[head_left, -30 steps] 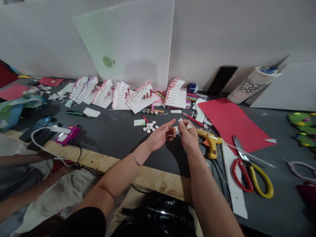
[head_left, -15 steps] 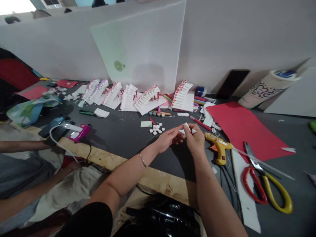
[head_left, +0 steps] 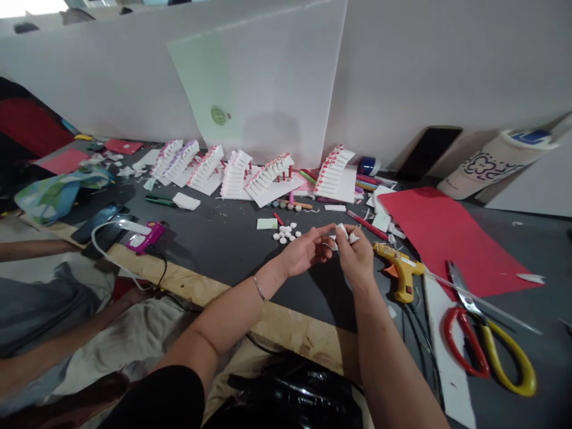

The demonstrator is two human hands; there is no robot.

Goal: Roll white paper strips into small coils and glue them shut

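Over the dark tabletop, my right hand pinches a small folded white paper piece between thumb and fingers. My left hand meets it from the left, index finger reaching to the piece and the other fingers curled round its lower edge. Exactly how the left fingertips grip is partly hidden. Several small white discs lie in a cluster left of my hands, beside a pale green card. Just right of my right hand rests a yellow hot glue gun.
Several slanted white paper models with red tips stand along the partition. At right lie a red sheet, scissors and a white cup. A magenta power adapter sits left, near another person's arm.
The view has shifted slightly, moving the table things a little rightward. My left fingers have curled a bit more at the paper piece; my right hand keeps its pinch.
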